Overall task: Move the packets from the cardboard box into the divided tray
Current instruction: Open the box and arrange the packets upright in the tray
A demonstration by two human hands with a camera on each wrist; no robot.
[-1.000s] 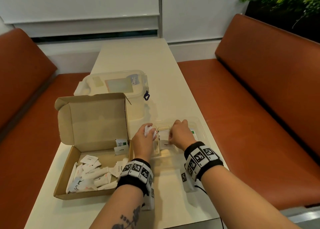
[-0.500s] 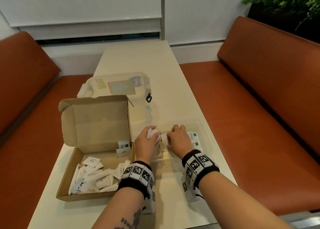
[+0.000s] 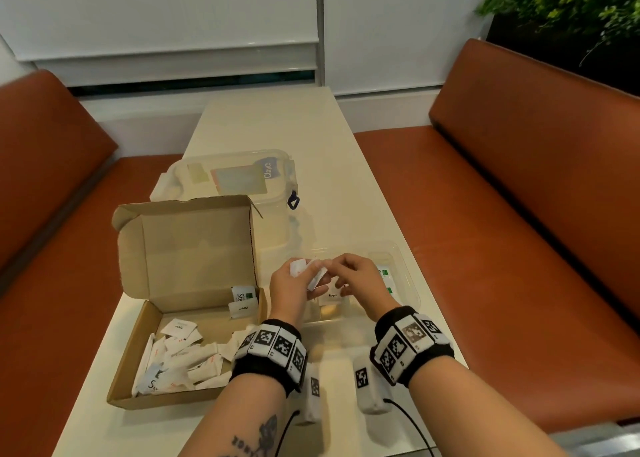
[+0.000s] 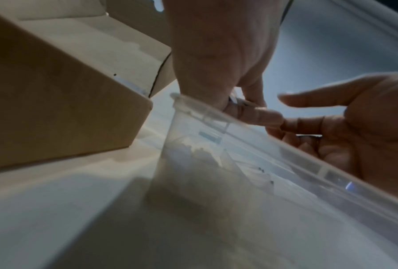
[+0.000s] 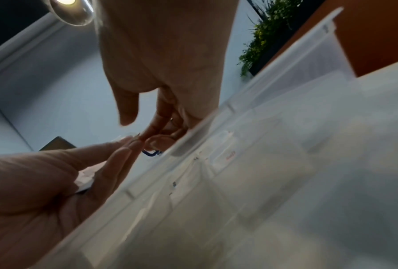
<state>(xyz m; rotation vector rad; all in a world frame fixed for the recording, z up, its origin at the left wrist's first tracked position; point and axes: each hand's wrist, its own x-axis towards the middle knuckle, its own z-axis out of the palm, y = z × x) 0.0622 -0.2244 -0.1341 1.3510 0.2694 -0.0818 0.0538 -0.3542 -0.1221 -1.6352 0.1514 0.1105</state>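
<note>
A sorting step is judged to be in hand: a small bunch of white paper packets is held in the left hand just above the clear plastic divided tray, right of centre in the head view, and one packet is being drawn from that bunch by the right hand. The left hand's fingers are curled round the bunch, while the single packet is pinched between the right thumb and fingertips; the two hands are close together, almost touching, with both wrists raised over the tray's near rim (the wrist views are blurred, and the pinch itself is poorly shown there). A packet with red lettering already lies in a middle compartment, and green-printed ones lie further right. Many packets remain in the open brown cardboard box at the lower left, so the task is judged to be far from finished. The next move calls for the pinched packet to be lowered into its matching compartment and released flat, without the bunch being let slip.
</note>
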